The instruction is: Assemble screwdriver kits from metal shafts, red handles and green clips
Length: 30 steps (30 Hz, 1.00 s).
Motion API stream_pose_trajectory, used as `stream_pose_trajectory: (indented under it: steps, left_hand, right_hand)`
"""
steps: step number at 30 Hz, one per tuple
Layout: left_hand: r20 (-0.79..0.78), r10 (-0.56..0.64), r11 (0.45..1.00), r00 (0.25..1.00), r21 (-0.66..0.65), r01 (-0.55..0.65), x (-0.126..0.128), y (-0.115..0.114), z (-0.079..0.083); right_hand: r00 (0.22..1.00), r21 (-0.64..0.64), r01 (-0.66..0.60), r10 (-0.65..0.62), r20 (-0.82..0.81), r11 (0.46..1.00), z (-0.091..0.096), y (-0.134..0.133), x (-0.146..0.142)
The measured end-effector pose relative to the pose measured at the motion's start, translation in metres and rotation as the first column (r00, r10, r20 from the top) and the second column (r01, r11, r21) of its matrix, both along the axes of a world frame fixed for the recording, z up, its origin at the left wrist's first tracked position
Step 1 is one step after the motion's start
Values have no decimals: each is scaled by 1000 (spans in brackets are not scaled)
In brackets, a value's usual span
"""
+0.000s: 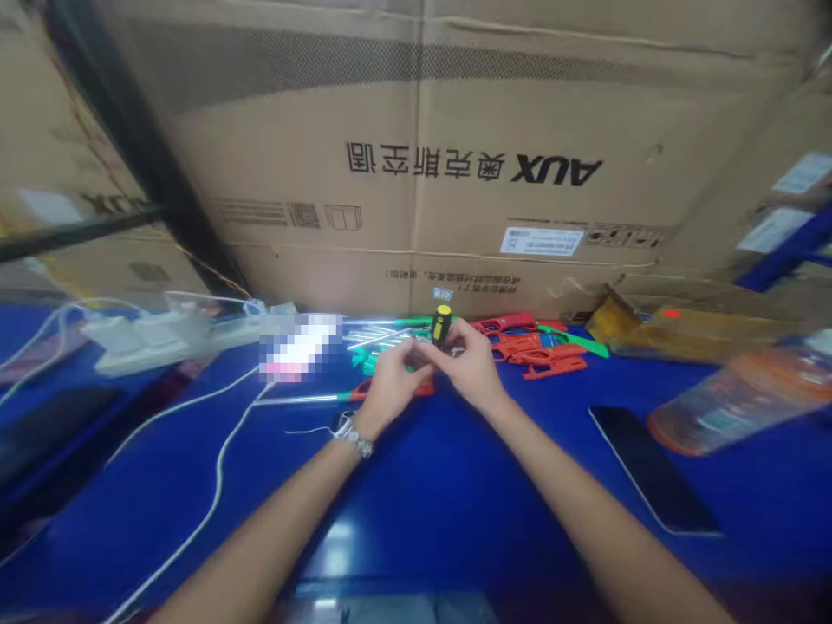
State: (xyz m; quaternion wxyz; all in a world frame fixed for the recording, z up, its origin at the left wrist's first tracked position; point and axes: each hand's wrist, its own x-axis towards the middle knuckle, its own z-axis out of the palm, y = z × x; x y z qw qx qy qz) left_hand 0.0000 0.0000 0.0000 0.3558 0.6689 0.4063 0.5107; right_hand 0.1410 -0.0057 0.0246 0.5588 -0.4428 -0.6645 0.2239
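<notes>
Screwdriver [443,325] upright between two hands

It stands over the blue table [455,503], red plastic parts [533,354] at its three o'clock. The right hand [473,371] clasps it below the handle. The left hand [390,387] curls closed beside the tip, its contents hidden. Keeping the tool vertical, with light pressure, seems wisest.

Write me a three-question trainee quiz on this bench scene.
1. True or false: the black phone lies flat on the blue table, apart from the left hand and the right hand.
2. Multiple choice: the screwdriver standing up between the hands has a handle that is A) black and yellow, B) all red, C) white.
3. Short answer: which wrist wears the watch?
Key: 1 true; 2 A; 3 the left.
</notes>
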Motion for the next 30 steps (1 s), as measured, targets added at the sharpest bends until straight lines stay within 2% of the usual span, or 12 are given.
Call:
stream_pose_trajectory:
  steps: [2,4,7,10,14,17,20,26,28,30]
  left_hand:
    - [2,8,1000,1000,-6,-8,0,2,1]
    - [-9,-5,1000,1000,-7,5,-1,2,2]
    - [-52,-65,998,996,-5,65,-3,0,4]
    - [-71,-141,990,987,-13,140,-5,-2,4]
    - [-148,-217,975,965,11,221,-6,-5,5]
    - [-219,-204,975,954,37,217,-8,-6,7]
    - [-226,-163,984,960,40,176,-9,-6,7]
    - [26,-51,993,998,-104,53,0,-7,1]
    - [57,-65,989,996,-127,72,3,-8,1]
    - [24,-93,990,995,-106,95,4,-9,3]
  right_hand:
    - [998,-7,56,-56,5,998,-3,2,-4]
    - [999,-17,44,-44,21,999,-4,3,-4]
    - [992,-42,-102,105,70,994,1,2,4]
    - [956,-95,-260,270,112,961,7,1,15]
    - [935,-201,-337,351,39,920,9,1,23]
    - [948,-184,-301,314,47,936,9,0,23]
    - [976,-119,-197,207,73,973,7,-1,18]
    - [1000,-67,19,-18,24,998,-2,-1,-1]
    - [998,-49,48,-46,47,998,-2,-2,-2]
    - [999,-57,2,0,50,998,2,-3,2]
